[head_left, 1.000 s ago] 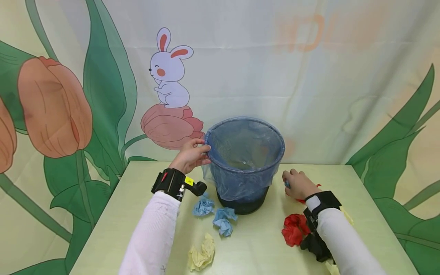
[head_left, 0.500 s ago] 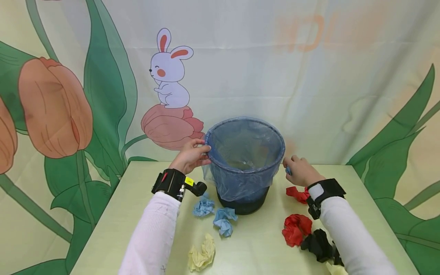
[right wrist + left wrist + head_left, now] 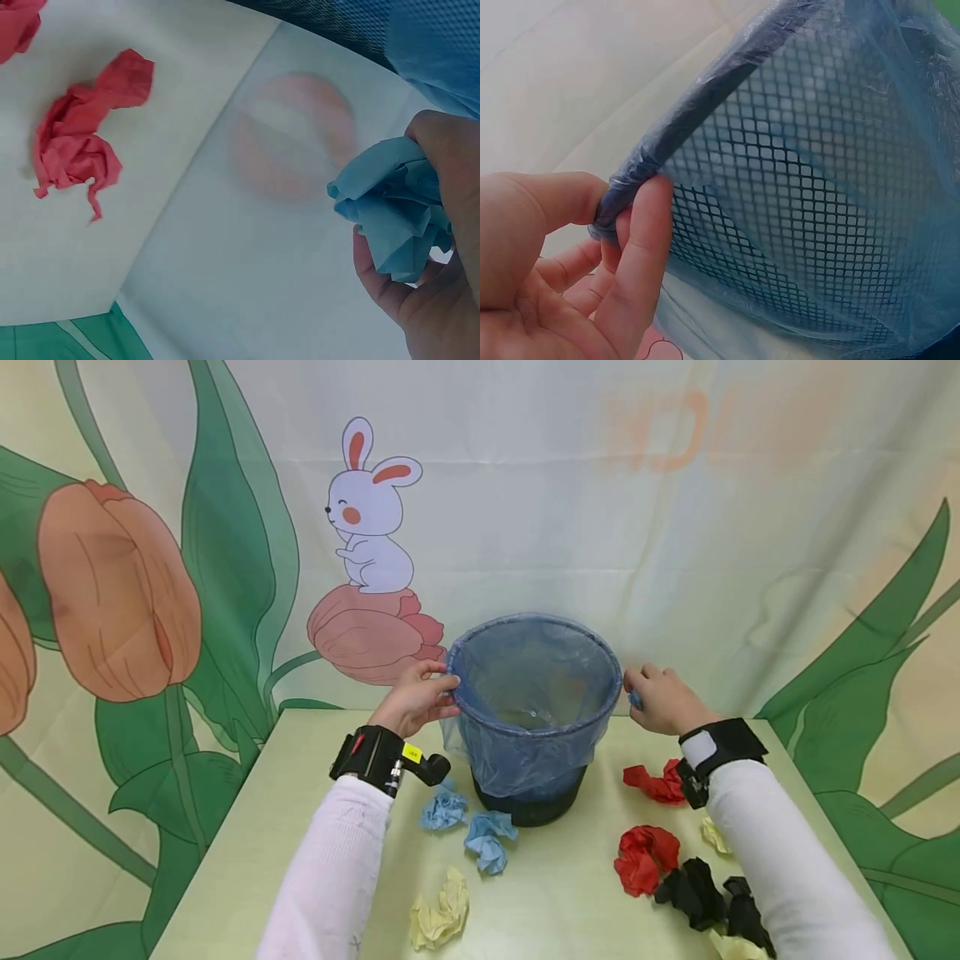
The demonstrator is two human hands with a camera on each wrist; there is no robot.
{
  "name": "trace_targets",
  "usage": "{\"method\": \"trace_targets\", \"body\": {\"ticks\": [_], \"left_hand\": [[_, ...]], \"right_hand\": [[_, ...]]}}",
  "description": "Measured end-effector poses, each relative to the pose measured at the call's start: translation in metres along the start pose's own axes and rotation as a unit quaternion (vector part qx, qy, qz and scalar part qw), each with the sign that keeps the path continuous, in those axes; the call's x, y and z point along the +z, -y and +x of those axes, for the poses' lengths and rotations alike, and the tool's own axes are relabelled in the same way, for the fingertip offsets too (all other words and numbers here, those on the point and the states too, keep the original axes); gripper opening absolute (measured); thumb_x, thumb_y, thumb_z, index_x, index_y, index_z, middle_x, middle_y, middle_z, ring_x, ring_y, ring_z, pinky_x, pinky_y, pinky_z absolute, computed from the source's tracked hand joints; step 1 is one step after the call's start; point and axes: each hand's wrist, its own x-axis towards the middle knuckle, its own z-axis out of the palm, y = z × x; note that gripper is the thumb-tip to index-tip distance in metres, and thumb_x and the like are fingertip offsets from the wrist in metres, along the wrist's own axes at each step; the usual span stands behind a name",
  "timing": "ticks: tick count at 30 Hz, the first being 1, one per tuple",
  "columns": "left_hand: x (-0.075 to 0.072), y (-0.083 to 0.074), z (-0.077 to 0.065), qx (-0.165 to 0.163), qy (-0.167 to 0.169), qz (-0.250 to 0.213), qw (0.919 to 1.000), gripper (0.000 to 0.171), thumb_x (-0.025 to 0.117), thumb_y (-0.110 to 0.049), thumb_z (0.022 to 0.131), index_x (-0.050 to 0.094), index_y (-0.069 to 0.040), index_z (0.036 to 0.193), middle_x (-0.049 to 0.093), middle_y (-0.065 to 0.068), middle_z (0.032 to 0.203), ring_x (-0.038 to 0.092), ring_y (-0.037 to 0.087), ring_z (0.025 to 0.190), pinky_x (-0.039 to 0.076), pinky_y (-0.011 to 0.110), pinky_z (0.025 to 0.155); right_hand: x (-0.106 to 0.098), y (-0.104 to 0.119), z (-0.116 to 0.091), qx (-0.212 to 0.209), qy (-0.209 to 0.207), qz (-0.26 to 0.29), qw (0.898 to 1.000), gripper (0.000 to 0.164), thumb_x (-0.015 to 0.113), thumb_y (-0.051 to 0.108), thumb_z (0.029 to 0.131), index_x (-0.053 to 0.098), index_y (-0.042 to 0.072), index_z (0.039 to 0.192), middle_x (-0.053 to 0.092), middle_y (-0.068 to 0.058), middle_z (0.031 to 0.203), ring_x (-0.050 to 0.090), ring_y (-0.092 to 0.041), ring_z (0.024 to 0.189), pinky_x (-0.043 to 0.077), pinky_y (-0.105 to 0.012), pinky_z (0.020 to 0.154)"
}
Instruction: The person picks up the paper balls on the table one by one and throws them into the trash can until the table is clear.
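Note:
A black mesh wastebasket (image 3: 534, 806) stands upright on the table, lined with a thin blue plastic bag (image 3: 517, 760) folded out over its rim. My left hand (image 3: 420, 700) pinches the rim at its left side. In the left wrist view, thumb and fingers (image 3: 649, 232) close around the bag-covered edge. Right of the basket, my right hand (image 3: 660, 700) grips a crumpled blue paper ball (image 3: 397, 206), raised near rim height. Most of that ball is hidden by the hand in the head view.
Crumpled blue papers (image 3: 487, 843) lie left of the basket, a yellow one (image 3: 440, 912) in front. On the right are red papers (image 3: 647, 860), black ones (image 3: 692, 893) and yellow pieces (image 3: 716, 835). A printed curtain (image 3: 750, 568) hangs behind the table.
My right hand has risen from near the table beside the basket to about rim height, carrying the blue paper ball. My left hand has stayed on the rim.

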Motion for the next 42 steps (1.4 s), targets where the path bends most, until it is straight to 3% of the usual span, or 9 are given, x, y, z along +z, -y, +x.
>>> {"method": "trace_targets", "body": {"ticks": [9, 23, 29, 35, 42], "left_hand": [[0.001, -0.001, 0.001, -0.003, -0.002, -0.004, 1.0000, 0.038, 0.052, -0.012, 0.093, 0.036, -0.009, 0.128, 0.042, 0.008, 0.114, 0.048, 0.017, 0.072, 0.056, 0.026, 0.067], [0.001, 0.000, -0.003, 0.007, 0.001, -0.003, 1.0000, 0.042, 0.054, -0.013, 0.093, 0.035, -0.007, 0.130, 0.041, 0.011, 0.122, 0.048, 0.017, 0.072, 0.056, 0.030, 0.074], [0.000, 0.001, 0.001, -0.008, -0.002, -0.001, 1.0000, 0.040, 0.053, -0.013, 0.094, 0.036, -0.010, 0.130, 0.042, 0.008, 0.115, 0.048, 0.018, 0.074, 0.056, 0.027, 0.069], [-0.001, 0.000, 0.002, -0.003, 0.003, -0.004, 1.0000, 0.042, 0.052, -0.012, 0.094, 0.034, -0.009, 0.132, 0.041, 0.009, 0.118, 0.048, 0.017, 0.072, 0.056, 0.026, 0.067], [0.000, 0.000, 0.000, -0.005, -0.002, -0.003, 1.0000, 0.040, 0.053, -0.012, 0.093, 0.036, -0.009, 0.129, 0.042, 0.009, 0.117, 0.048, 0.017, 0.073, 0.056, 0.026, 0.067]], "right_hand": [[-0.022, -0.001, 0.008, 0.005, -0.001, 0.000, 1.000, 0.022, 0.058, 0.011, 0.085, 0.048, 0.003, 0.103, 0.050, -0.021, 0.098, 0.045, -0.037, 0.089, 0.038, -0.050, 0.083], [-0.055, 0.005, 0.012, -0.034, -0.044, -0.024, 0.998, 0.020, 0.057, 0.009, 0.084, 0.047, 0.003, 0.100, 0.049, -0.020, 0.093, 0.045, -0.037, 0.083, 0.037, -0.050, 0.079], [-0.062, 0.006, 0.016, -0.048, -0.063, -0.031, 0.996, 0.020, 0.057, 0.008, 0.084, 0.047, 0.004, 0.101, 0.048, -0.018, 0.092, 0.044, -0.036, 0.080, 0.038, -0.048, 0.078], [-0.069, 0.012, 0.022, -0.075, -0.091, -0.033, 0.992, 0.020, 0.058, 0.007, 0.082, 0.049, 0.004, 0.100, 0.050, -0.016, 0.090, 0.045, -0.034, 0.079, 0.039, -0.047, 0.081], [-0.075, 0.027, 0.028, -0.081, -0.075, -0.032, 0.993, 0.023, 0.060, 0.009, 0.083, 0.050, 0.005, 0.104, 0.049, -0.016, 0.096, 0.043, -0.032, 0.082, 0.039, -0.044, 0.079]]}}
